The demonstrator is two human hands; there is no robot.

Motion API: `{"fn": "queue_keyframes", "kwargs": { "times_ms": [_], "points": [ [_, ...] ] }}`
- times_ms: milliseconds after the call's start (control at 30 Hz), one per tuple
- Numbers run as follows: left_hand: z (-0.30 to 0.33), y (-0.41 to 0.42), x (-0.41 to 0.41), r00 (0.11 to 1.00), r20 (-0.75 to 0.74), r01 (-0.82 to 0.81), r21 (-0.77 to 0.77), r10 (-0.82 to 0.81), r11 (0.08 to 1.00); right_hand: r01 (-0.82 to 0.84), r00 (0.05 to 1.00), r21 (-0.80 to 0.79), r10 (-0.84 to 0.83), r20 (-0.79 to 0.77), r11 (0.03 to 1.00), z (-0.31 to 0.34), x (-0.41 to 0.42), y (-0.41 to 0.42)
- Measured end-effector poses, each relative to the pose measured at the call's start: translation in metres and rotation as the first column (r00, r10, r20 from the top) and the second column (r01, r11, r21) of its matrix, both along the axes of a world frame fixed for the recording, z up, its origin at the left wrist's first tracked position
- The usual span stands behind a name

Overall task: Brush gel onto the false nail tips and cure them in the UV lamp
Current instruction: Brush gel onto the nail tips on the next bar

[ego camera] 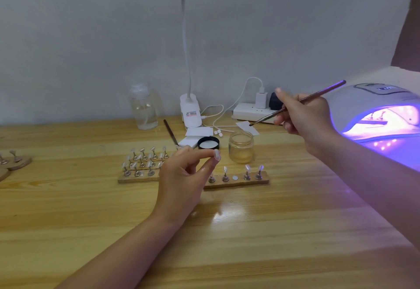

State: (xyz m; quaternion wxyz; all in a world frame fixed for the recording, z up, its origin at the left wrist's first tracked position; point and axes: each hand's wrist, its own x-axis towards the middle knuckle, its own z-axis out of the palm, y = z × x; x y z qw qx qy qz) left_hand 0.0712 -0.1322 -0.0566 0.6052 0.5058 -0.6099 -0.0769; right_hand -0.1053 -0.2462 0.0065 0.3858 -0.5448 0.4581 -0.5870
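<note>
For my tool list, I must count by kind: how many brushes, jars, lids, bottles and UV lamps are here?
Thin long-handled brushes: 2, one in the right hand, one lying on the wooden table
Open amber glass jar: 1
Round black lid: 1
Clear plastic bottle: 1
White glowing UV lamp: 1
Total: 6

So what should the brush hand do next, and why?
Probably dip the brush into the open gel jar. The right hand holds its tip just above the jar, while the left hand pinches a nail tip, waiting.
</note>
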Motion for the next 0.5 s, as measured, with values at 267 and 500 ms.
{"fn": "queue_keyframes", "kwargs": {
  "times_ms": [267, 500],
  "points": [
    [-0.002, -0.001, 0.0, 1.0, 0.0, -0.003, -0.008, 0.003, 1.0, -0.211, 0.976, -0.422, 0.211, -0.047, 0.882, -0.031, 0.021, 0.062],
    [-0.002, 0.0, -0.001, 1.0, -0.002, -0.01, -0.014, 0.01, 1.0, -0.315, 0.949, -0.524, 0.259, -0.178, 0.791, -0.048, 0.023, 0.081]
  ]
}}
